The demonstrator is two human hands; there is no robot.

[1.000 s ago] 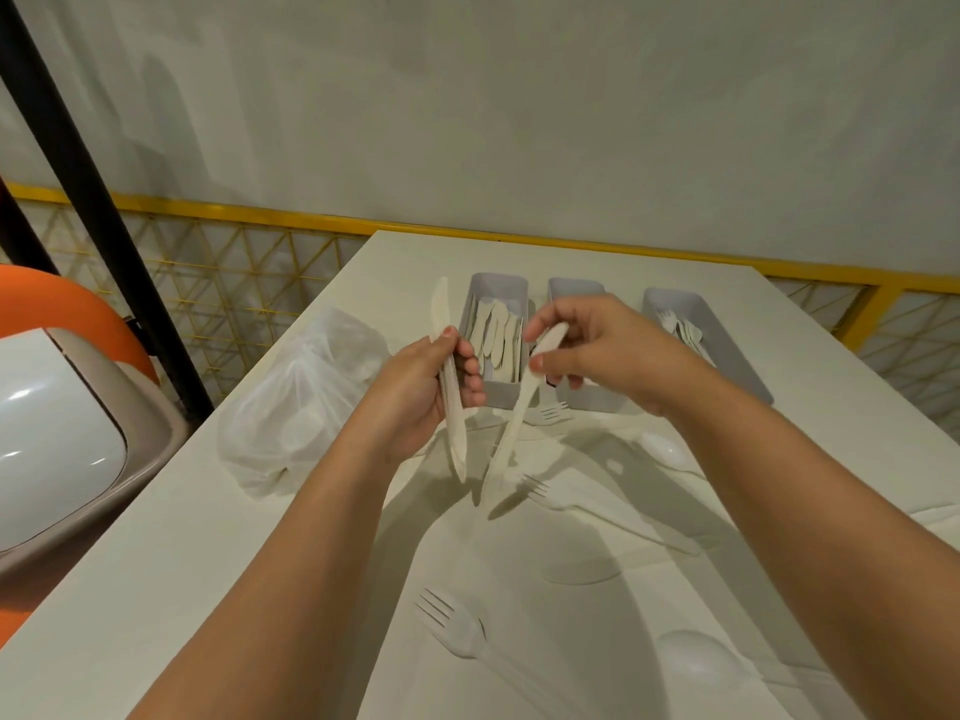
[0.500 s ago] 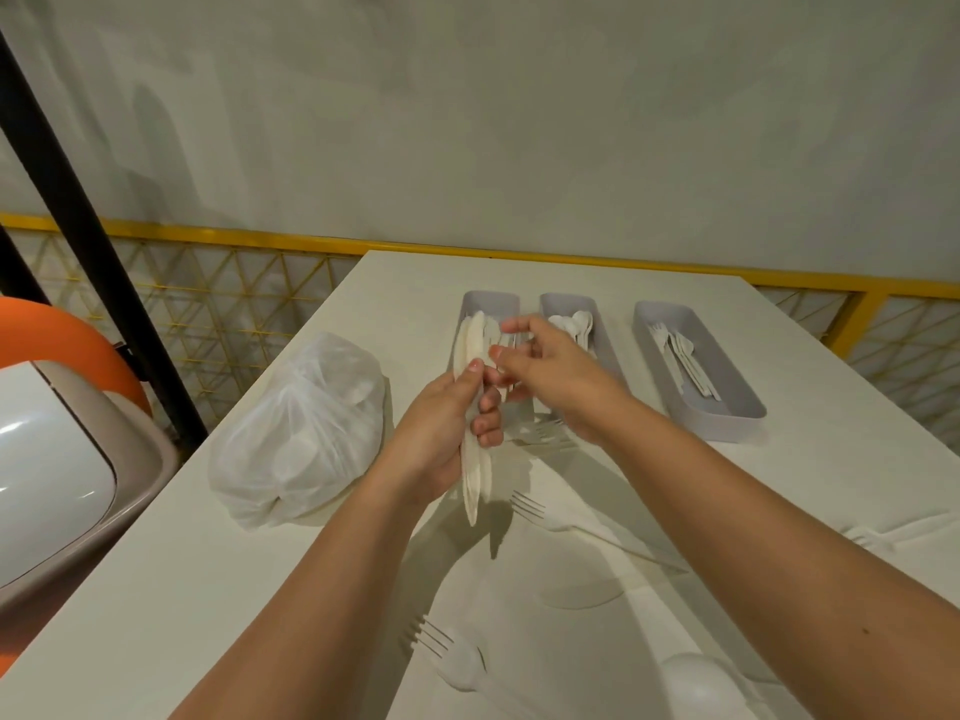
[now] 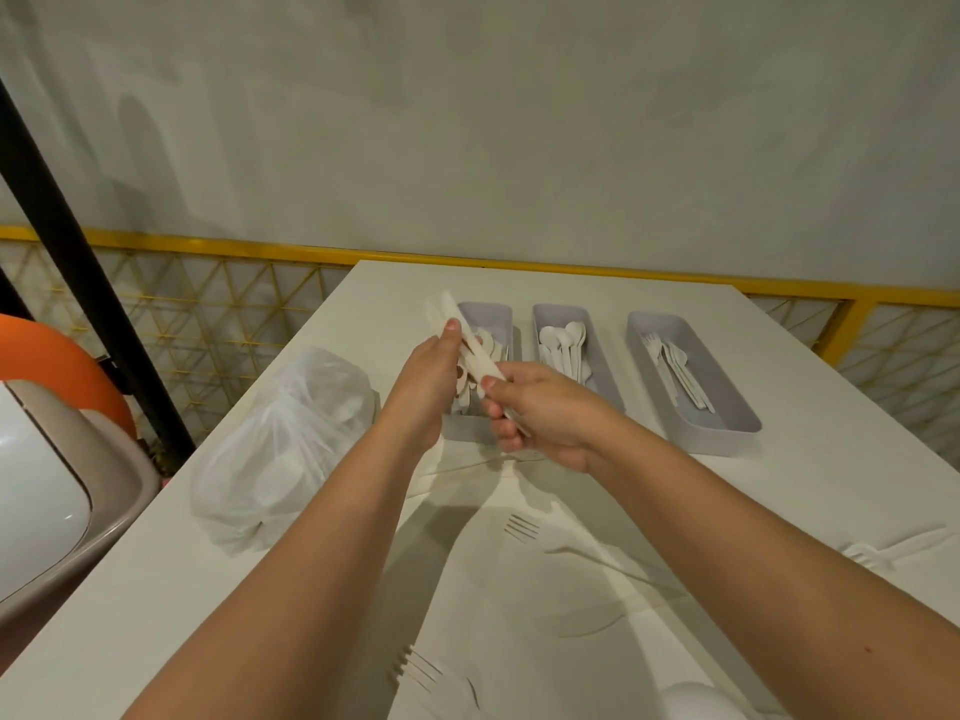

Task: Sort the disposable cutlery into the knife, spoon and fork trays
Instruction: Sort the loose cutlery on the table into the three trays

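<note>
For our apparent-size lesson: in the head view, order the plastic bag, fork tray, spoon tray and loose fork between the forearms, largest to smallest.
1. plastic bag
2. fork tray and spoon tray: near alike, spoon tray partly hidden, so unranked
3. loose fork

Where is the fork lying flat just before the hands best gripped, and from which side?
Likely at the slim handle of the fork, pinched across its width from above. It lies flat on the table, tines pointing away, handle trailing right, so the right hand, once free, is nearer.
</note>
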